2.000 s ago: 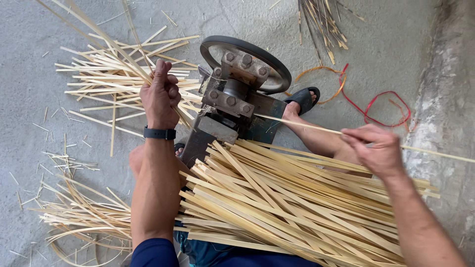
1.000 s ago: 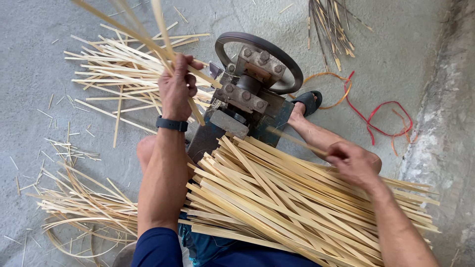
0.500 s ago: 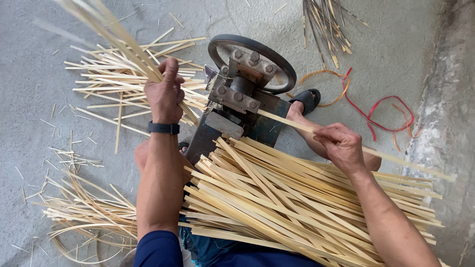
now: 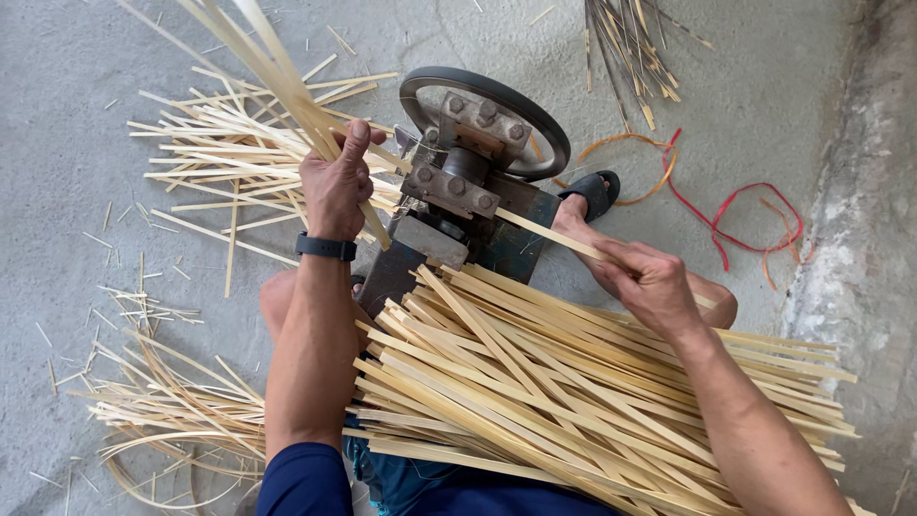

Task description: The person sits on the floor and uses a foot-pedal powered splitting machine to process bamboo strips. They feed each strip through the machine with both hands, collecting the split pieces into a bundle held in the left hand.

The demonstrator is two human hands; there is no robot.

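My left hand, with a black watch at the wrist, grips a bunch of thin split bamboo strips that rise up and to the left out of the metal splitting machine. My right hand holds one pale bamboo slat whose end enters the machine's right side. A large pile of bamboo slats lies across my lap, under both forearms.
Split strips are heaped on the concrete floor left of the machine, and thinner curled ones lie at lower left. The machine's round wheel, my sandalled foot, red cord and a darker stick bundle sit beyond. A rough wall base runs along the right.
My left hand has drawn the split strips further up and left out of the machine. My right hand has reached down to the pile, then come back guiding a slat into the machine.
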